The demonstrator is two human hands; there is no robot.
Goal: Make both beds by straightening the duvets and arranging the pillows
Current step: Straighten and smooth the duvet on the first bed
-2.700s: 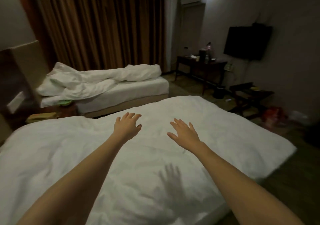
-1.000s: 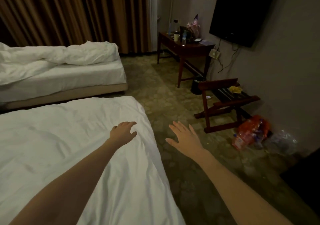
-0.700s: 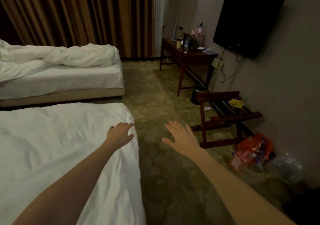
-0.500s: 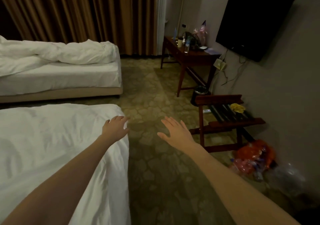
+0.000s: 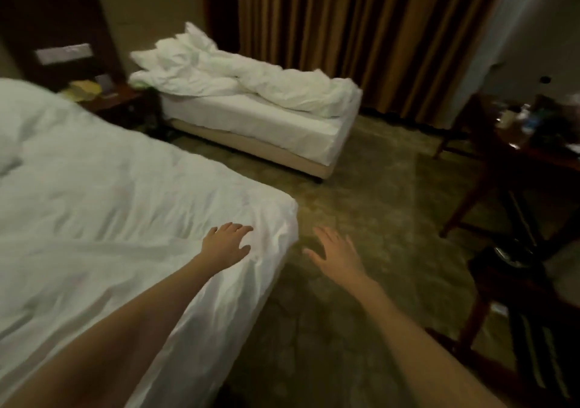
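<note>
view's swung left since a moment ago, so the far bed's bunched duvet [image 5: 282,90] shows again. near duvet [image 5: 110,219] lies smooth; left hand [image 5: 226,244] flat over its corner, right hand [image 5: 337,255] spread over carpet [image 5: 376,203], both holding nothing.

The room was dim. Brown curtains [image 5: 361,31] hung at twelve o'clock, a dark headboard panel [image 5: 53,28] at ten, a nightstand [image 5: 110,100] beneath it, a cluttered wooden desk [image 5: 527,153] at three, patterned carpet [image 5: 376,206] underfoot
</note>
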